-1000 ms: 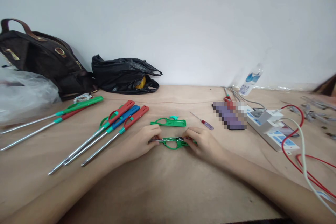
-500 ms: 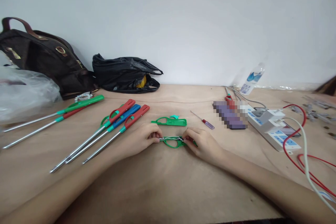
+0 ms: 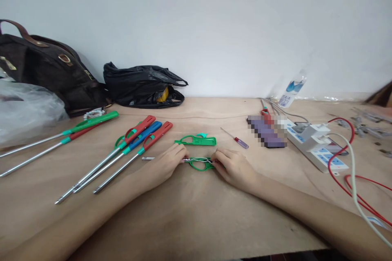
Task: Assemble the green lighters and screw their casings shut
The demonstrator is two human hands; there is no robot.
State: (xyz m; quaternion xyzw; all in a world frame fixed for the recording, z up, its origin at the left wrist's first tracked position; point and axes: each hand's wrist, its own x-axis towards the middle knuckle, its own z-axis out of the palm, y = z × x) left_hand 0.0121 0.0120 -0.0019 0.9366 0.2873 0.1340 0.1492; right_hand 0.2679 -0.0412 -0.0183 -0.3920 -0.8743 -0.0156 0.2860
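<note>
A green lighter handle half [image 3: 200,164] with a white wire and a metal tube lies on the wooden table [image 3: 190,212] between my hands. My left hand [image 3: 165,164] pinches the metal tube at the handle's left end; the tube's tip [image 3: 148,158] sticks out to the left of the hand. My right hand [image 3: 234,167] grips the handle's right end. Just behind lies a second green handle half [image 3: 196,141] with a teal trigger piece.
Several long-nosed lighters [image 3: 128,147] with red, blue and green handles lie to the left. A small screwdriver [image 3: 235,138], a white power strip [image 3: 315,147] with red and white cables, a bottle [image 3: 290,89], a black plastic bag [image 3: 143,85] and a brown handbag [image 3: 45,69] surround them.
My left hand has drawn the metal tube leftward, so its tip now shows left of the hand. The view has shifted slightly. My right hand stays on the green handle.
</note>
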